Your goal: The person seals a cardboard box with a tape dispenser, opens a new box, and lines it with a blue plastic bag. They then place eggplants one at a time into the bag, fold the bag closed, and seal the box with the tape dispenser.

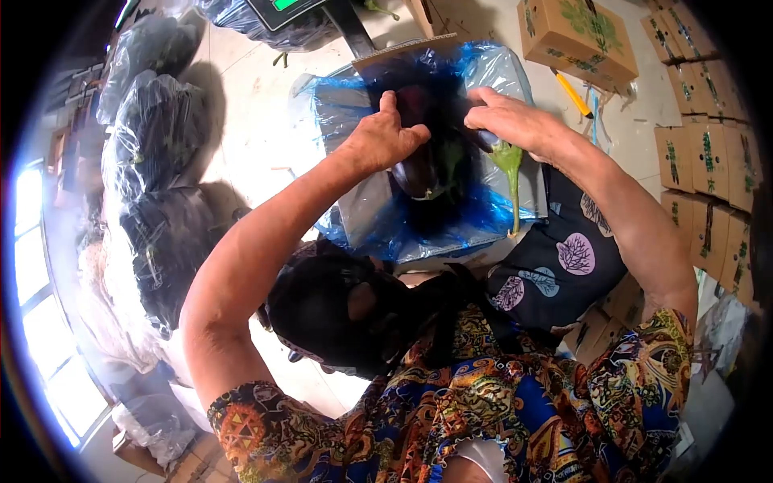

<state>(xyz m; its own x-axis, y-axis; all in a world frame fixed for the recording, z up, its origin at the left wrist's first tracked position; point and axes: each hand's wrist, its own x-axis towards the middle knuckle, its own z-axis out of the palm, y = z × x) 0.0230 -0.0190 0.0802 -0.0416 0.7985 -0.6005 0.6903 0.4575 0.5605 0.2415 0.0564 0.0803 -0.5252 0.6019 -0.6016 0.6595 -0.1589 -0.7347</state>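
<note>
A carton lined with blue plastic [366,235] stands in front of me with dark purple eggplants inside. My right hand [511,121] is closed around an eggplant [486,142] over the carton's right side; its green cap and long stem [509,173] hang toward me. Over the left part of the carton is my left hand [382,138], its thumb and forefinger spread apart. Just below that hand lies another eggplant [415,173], partly in shadow. The other fingers of my left hand are hidden, and the carton's dark middle is hard to make out.
A scale [294,12] with a green display stands beyond the carton. Clear bags of dark produce [153,133] line the left. At the right are a closed carton [578,40], a yellow cutter [572,94] and stacked cartons [694,161]. Patterned dark cloth [564,249] covers my leg.
</note>
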